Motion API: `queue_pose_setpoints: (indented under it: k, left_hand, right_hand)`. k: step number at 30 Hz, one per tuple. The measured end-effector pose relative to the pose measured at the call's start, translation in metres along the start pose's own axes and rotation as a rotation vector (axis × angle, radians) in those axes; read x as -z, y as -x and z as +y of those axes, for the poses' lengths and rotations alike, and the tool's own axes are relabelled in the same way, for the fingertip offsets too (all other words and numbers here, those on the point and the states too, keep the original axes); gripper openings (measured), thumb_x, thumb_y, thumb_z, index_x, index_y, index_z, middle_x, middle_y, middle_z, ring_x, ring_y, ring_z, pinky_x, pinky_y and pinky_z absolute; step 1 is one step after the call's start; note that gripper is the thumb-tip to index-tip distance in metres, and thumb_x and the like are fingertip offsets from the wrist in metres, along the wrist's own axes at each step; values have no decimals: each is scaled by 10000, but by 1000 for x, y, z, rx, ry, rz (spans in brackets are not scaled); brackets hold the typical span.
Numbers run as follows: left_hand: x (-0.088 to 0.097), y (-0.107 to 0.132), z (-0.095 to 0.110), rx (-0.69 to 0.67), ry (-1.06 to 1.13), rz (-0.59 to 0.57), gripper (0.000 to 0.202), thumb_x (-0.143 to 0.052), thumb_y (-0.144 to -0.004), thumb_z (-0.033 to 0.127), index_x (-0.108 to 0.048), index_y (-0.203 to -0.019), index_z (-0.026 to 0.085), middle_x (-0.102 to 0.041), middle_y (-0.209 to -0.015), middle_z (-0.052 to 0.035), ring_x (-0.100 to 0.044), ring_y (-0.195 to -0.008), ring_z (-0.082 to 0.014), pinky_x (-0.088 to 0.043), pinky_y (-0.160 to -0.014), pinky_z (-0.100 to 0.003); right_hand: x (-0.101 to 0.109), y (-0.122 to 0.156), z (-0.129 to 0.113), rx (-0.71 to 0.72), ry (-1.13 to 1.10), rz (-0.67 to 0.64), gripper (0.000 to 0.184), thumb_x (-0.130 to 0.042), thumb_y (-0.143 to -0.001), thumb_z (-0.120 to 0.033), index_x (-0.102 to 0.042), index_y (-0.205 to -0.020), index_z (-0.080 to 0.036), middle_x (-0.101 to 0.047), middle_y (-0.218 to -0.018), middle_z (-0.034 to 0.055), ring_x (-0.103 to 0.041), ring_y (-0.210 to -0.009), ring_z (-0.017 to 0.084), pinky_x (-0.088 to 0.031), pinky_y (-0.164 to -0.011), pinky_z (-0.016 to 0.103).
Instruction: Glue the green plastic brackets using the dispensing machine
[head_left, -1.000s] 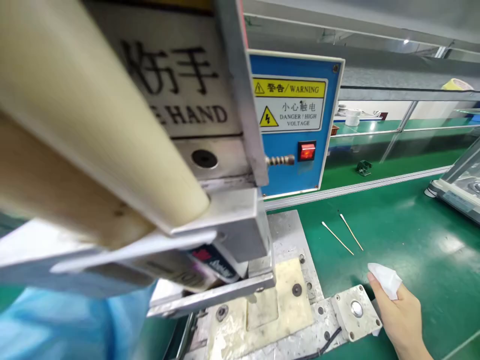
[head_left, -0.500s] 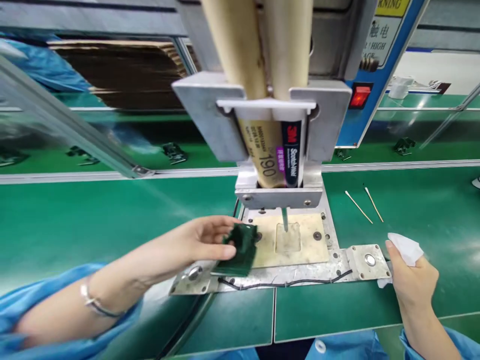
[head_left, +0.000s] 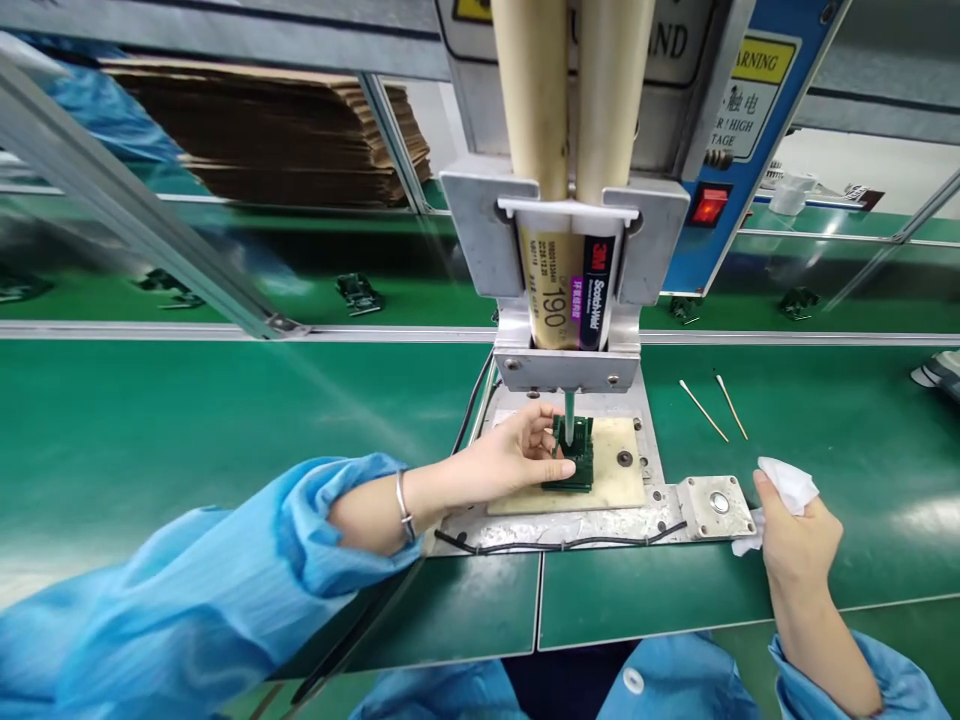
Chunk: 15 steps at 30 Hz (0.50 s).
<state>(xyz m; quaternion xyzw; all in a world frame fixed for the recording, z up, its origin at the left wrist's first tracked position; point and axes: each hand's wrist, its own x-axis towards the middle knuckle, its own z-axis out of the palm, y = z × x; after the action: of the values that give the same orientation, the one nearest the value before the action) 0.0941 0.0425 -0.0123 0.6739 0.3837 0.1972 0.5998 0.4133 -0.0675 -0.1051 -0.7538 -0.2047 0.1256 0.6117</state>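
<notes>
My left hand (head_left: 508, 458) is closed on a small dark green circuit board (head_left: 574, 456), holding it on the cream pad of the metal fixture plate (head_left: 570, 522), right under the thin dispensing nozzle (head_left: 569, 418). Above the nozzle a twin glue cartridge (head_left: 568, 290) sits clamped in a metal holder. My right hand (head_left: 796, 538) rests on the green table to the right, its fingers closed on a crumpled white wipe (head_left: 782, 486), just beside the round button block (head_left: 715, 505) at the plate's right end.
Two cotton swabs (head_left: 712, 404) lie on the green mat right of the machine. A blue control box (head_left: 739, 135) with a lit red switch stands behind. Stacked cardboard (head_left: 277, 140) and small green parts on a conveyor (head_left: 358, 292) sit beyond a slanted metal bar.
My head drew back from the machine. My left hand came in with the green board and set it under the nozzle. My right hand stayed put with the wipe.
</notes>
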Motion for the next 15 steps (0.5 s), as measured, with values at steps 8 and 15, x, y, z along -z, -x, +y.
queue_pose_setpoints:
  k: [8, 15]
  left_hand:
    - [-3, 9, -3, -33, -536, 192, 700, -702, -733, 513, -423, -1294, 200, -526, -1200, -137, -507, -1146, -328, -460, -944, -511]
    - [23, 54, -7, -38, -643, 418, 898, -650, -708, 626, -327, -1434, 208, -352, -1488, -149, -303, -1393, -356, -276, -1144, -546]
  right_hand:
    - [1, -5, 12, 38, 1, 9, 540, -793, -614, -502, -737, -982, -111, -734, -909, 126, -674, -916, 319, -529, -806, 411]
    - [9, 5, -4, 32, 106, -122, 606, -781, -605, -549, -733, -1015, -106, -735, -887, 129, -674, -843, 306, -524, -695, 375]
